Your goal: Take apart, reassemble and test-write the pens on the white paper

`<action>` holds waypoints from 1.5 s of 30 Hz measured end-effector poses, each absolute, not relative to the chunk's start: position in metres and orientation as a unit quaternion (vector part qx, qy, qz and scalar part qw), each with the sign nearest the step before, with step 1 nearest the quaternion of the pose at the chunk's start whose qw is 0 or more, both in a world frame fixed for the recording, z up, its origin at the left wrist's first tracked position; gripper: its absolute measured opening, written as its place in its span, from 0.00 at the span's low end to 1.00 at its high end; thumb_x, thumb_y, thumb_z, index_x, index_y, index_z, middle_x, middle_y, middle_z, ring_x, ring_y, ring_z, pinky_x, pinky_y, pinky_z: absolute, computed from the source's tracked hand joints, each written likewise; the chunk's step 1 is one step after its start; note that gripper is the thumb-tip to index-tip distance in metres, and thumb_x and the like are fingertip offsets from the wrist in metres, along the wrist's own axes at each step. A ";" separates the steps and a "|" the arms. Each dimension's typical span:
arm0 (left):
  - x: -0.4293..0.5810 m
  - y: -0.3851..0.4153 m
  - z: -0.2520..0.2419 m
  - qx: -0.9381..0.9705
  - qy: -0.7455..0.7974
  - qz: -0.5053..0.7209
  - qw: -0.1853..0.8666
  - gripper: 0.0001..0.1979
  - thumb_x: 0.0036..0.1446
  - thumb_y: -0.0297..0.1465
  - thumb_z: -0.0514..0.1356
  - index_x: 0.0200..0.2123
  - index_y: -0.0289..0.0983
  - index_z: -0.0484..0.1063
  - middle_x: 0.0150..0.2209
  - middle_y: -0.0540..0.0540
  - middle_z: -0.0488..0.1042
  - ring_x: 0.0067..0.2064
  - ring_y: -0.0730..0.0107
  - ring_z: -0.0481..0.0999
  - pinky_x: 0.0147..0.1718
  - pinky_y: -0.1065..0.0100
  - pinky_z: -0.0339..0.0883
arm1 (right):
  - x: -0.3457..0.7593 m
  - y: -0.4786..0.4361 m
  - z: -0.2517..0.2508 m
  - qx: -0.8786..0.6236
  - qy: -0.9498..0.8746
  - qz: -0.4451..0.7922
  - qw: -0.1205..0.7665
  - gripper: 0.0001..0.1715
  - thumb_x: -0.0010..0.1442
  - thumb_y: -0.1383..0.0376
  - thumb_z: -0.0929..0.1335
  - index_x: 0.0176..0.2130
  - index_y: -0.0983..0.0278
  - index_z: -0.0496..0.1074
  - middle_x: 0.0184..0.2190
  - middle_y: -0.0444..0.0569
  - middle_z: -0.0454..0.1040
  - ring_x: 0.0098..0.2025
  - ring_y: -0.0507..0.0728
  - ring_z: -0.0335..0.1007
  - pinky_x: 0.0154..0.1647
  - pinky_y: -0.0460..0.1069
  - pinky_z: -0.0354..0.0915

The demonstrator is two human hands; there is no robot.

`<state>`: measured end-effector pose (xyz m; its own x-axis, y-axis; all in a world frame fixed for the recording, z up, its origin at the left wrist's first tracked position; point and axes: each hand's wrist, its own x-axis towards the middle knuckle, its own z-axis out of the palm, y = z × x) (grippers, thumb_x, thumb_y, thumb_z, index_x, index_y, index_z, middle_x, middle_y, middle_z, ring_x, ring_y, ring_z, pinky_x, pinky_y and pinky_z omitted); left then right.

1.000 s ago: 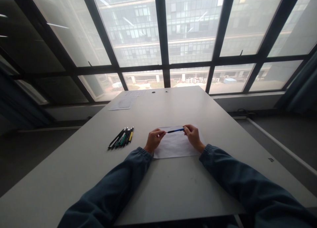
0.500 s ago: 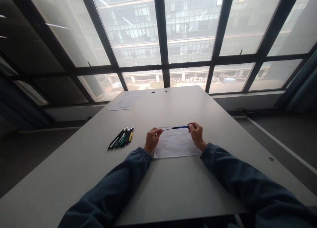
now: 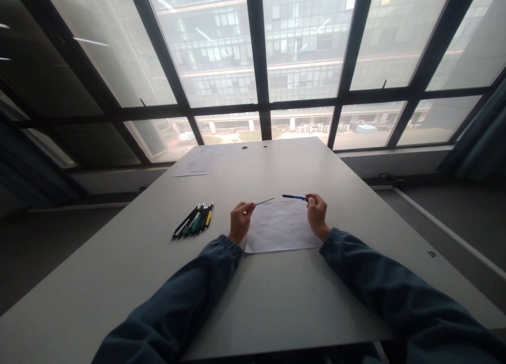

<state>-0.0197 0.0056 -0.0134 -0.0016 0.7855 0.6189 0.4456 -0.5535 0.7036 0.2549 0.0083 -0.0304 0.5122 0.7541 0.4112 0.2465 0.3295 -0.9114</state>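
Between its fingertips my left hand [image 3: 241,220] pinches one end of a thin dark pen refill [image 3: 264,201], which points to the right and slightly up. My right hand [image 3: 317,214] is closed on the end of a blue pen barrel [image 3: 294,197] with a dark front part, pointing left. A small gap separates the refill's tip from the barrel. Both hands are raised over a sheet of white paper [image 3: 282,229] on the table. To the left of my left hand lies a bunch of several pens [image 3: 193,222], mostly black, with green and yellow ones among them.
The white table [image 3: 130,264] stretches toward large windows. Printed sheets [image 3: 194,164] lie at its far left. Two small round dark spots, one a hole [image 3: 244,147], sit near the far edge. A small dark object [image 3: 431,254] lies near the right edge.
The refill has come out of the blue barrel's front end. My left hand has shifted slightly left and my right hand slightly right, opening a gap between the two parts.
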 end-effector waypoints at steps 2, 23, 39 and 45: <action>-0.019 0.005 -0.013 0.694 0.442 0.547 0.156 0.11 0.62 0.37 0.60 0.36 0.37 0.80 0.33 0.46 0.76 0.34 0.69 0.74 0.28 0.72 0.66 | 0.254 0.009 -0.032 -0.560 -0.459 0.194 0.663 0.20 0.58 0.58 0.62 0.37 0.68 0.77 0.28 0.52 0.77 0.30 0.58 0.70 0.32 0.51 0.66; -0.012 0.005 -0.015 0.785 0.403 0.429 0.193 0.11 0.61 0.37 0.61 0.36 0.37 0.80 0.34 0.45 0.77 0.31 0.72 0.74 0.28 0.72 0.67 | 0.247 -0.001 -0.035 -0.621 -0.677 0.108 0.381 0.08 0.59 0.68 0.68 0.34 0.63 0.79 0.34 0.50 0.78 0.38 0.57 0.72 0.43 0.49 0.63; -0.007 -0.003 -0.007 0.814 0.354 0.420 0.190 0.10 0.61 0.36 0.61 0.36 0.36 0.79 0.33 0.45 0.76 0.28 0.74 0.71 0.27 0.72 0.67 | 0.234 -0.019 -0.012 -0.456 -0.710 0.049 0.535 0.11 0.64 0.68 0.64 0.43 0.63 0.75 0.39 0.52 0.74 0.44 0.60 0.67 0.48 0.55 0.64; -0.003 -0.010 0.000 0.830 0.324 0.415 0.183 0.09 0.61 0.35 0.61 0.36 0.36 0.78 0.33 0.44 0.76 0.32 0.72 0.73 0.28 0.71 0.67 | 0.227 -0.028 -0.010 -0.371 -0.837 0.037 0.401 0.09 0.65 0.62 0.68 0.45 0.60 0.75 0.40 0.51 0.76 0.43 0.59 0.70 0.47 0.54 0.63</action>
